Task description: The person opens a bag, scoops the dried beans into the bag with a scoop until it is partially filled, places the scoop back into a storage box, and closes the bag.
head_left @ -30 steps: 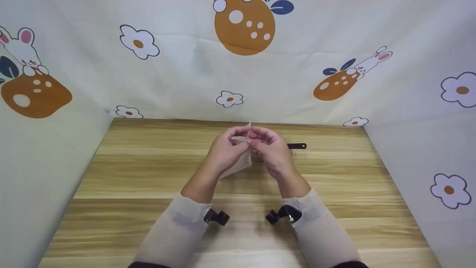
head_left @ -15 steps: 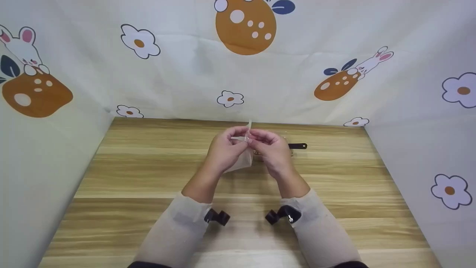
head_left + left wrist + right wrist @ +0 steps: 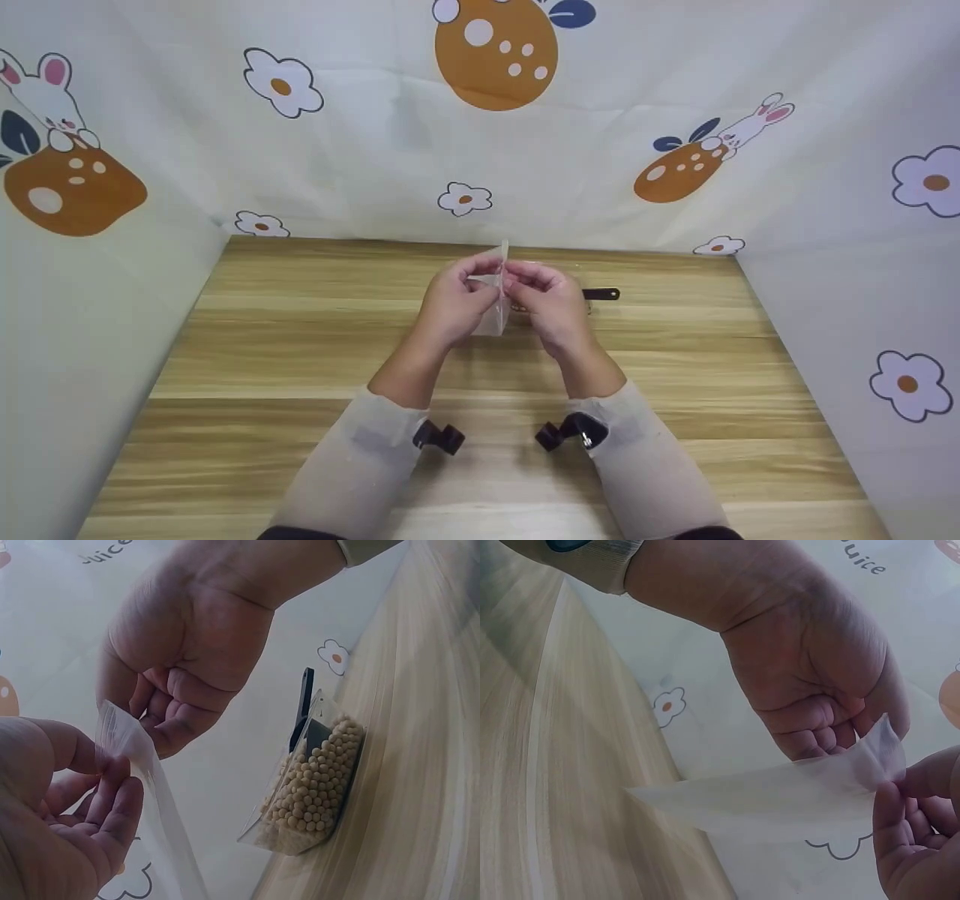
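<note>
A translucent plastic bag (image 3: 491,321) hangs between my two hands over the middle of the table, its top edge upright. My left hand (image 3: 459,304) pinches it near the top from the left side. Facing it, my right hand (image 3: 555,304) pinches the same edge between thumb and fingers. In the left wrist view, faint lines run along the top of the bag (image 3: 154,772). The right wrist view shows the bag (image 3: 780,799) tapering down toward a pointed corner, with part of its edge hidden behind my fingers.
Behind my right hand stands a clear plastic box of round beige beans (image 3: 311,791). A black-handled scoop (image 3: 602,294) sticks out of it to the right. Printed cloth walls (image 3: 360,150) close off the back and sides of the wooden table (image 3: 300,322).
The bag's lower corner has swung in and up toward the right, so less of it shows below my left hand. My fingers shift slightly at its top edge; both arms stay in place.
</note>
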`<action>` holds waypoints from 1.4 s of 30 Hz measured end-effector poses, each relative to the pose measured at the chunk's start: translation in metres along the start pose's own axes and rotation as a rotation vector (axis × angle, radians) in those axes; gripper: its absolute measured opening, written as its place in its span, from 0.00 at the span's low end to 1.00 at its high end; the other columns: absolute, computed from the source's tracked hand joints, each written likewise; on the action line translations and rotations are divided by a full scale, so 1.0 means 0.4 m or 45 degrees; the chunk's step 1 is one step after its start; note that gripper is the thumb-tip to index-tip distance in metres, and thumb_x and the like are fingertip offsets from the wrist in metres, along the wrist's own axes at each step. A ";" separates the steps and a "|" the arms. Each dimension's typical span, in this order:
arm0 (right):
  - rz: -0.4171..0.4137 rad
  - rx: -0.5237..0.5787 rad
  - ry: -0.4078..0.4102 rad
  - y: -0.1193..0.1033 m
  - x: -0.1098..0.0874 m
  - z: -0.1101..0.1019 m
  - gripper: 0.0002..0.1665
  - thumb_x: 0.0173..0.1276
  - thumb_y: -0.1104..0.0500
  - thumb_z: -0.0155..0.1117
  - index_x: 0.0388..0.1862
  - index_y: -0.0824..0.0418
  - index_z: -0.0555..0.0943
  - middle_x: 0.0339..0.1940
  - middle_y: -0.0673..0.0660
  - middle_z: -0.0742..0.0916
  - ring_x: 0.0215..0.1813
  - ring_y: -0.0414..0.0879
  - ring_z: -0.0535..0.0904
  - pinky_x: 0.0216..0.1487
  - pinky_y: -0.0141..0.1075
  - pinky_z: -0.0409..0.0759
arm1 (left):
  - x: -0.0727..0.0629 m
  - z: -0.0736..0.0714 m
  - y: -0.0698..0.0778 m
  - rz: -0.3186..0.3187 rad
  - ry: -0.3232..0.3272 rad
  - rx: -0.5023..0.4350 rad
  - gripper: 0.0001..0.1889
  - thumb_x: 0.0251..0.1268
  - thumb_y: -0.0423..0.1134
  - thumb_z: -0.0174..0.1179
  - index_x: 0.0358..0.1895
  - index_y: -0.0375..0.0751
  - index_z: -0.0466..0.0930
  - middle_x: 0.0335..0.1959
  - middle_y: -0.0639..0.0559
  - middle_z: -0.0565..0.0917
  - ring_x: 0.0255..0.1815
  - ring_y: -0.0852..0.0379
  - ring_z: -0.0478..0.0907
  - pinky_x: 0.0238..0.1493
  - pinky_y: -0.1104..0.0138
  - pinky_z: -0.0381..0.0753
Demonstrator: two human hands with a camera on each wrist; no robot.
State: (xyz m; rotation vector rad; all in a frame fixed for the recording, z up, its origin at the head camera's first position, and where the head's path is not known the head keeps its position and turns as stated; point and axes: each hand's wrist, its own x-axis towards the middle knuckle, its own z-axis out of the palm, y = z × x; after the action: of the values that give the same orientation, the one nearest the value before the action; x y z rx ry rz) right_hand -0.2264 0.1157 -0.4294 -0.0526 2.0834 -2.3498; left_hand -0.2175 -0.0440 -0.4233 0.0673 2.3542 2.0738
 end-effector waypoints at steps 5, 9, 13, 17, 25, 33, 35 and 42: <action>0.003 -0.019 0.001 -0.001 0.001 -0.001 0.16 0.69 0.74 0.68 0.55 0.73 0.87 0.38 0.49 0.92 0.40 0.39 0.86 0.40 0.30 0.89 | 0.001 0.003 -0.001 0.030 0.007 -0.009 0.24 0.62 0.28 0.65 0.62 0.45 0.87 0.60 0.46 0.87 0.41 0.57 0.83 0.41 0.68 0.83; 0.011 -0.031 -0.003 -0.002 0.002 -0.003 0.16 0.70 0.73 0.68 0.55 0.72 0.88 0.39 0.52 0.92 0.39 0.40 0.86 0.41 0.31 0.89 | 0.002 0.005 -0.002 0.025 0.007 -0.013 0.24 0.62 0.28 0.65 0.62 0.45 0.88 0.61 0.46 0.87 0.40 0.57 0.83 0.41 0.68 0.83; 0.021 -0.036 -0.004 -0.002 0.004 -0.005 0.16 0.70 0.73 0.67 0.56 0.71 0.88 0.43 0.57 0.92 0.41 0.40 0.87 0.42 0.32 0.90 | 0.004 0.005 -0.003 0.001 0.003 -0.031 0.23 0.63 0.28 0.65 0.62 0.45 0.88 0.60 0.46 0.87 0.41 0.57 0.82 0.40 0.67 0.83; 0.021 -0.041 -0.010 -0.002 0.005 -0.007 0.16 0.71 0.72 0.68 0.57 0.71 0.88 0.46 0.60 0.92 0.42 0.41 0.87 0.43 0.32 0.90 | 0.005 0.004 -0.004 -0.020 0.011 -0.026 0.24 0.63 0.28 0.64 0.62 0.47 0.88 0.59 0.47 0.88 0.41 0.56 0.81 0.39 0.66 0.82; 0.003 -0.015 0.024 -0.011 0.012 -0.019 0.16 0.72 0.70 0.67 0.57 0.71 0.88 0.42 0.53 0.92 0.44 0.41 0.88 0.45 0.31 0.90 | 0.009 -0.008 -0.010 0.016 0.075 -0.024 0.23 0.63 0.28 0.61 0.60 0.45 0.89 0.55 0.48 0.89 0.36 0.57 0.78 0.36 0.68 0.80; 0.014 0.028 0.028 -0.014 0.023 -0.040 0.16 0.73 0.70 0.66 0.58 0.73 0.86 0.41 0.52 0.93 0.38 0.41 0.88 0.41 0.33 0.91 | 0.014 -0.015 -0.012 0.019 0.087 -0.006 0.24 0.59 0.28 0.59 0.58 0.46 0.90 0.52 0.48 0.91 0.32 0.59 0.77 0.33 0.68 0.77; 0.016 0.047 0.034 -0.015 0.026 -0.044 0.17 0.73 0.71 0.66 0.59 0.74 0.85 0.39 0.52 0.93 0.35 0.41 0.87 0.40 0.33 0.91 | 0.017 -0.017 -0.014 0.025 0.095 -0.020 0.23 0.60 0.27 0.60 0.58 0.45 0.90 0.54 0.48 0.91 0.32 0.59 0.78 0.33 0.68 0.79; 0.038 0.044 0.089 -0.019 0.033 -0.061 0.15 0.72 0.70 0.68 0.56 0.73 0.87 0.34 0.50 0.92 0.29 0.40 0.85 0.35 0.30 0.87 | 0.028 -0.025 -0.022 -0.013 0.141 -0.028 0.23 0.61 0.27 0.60 0.58 0.44 0.90 0.56 0.45 0.90 0.38 0.57 0.80 0.38 0.69 0.82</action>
State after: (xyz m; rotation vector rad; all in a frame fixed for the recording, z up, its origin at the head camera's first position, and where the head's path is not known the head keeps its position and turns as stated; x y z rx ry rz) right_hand -0.2402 0.1407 -0.4245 0.0614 2.0571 -2.4041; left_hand -0.2292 -0.0546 -0.4303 -0.0608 2.3863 2.1525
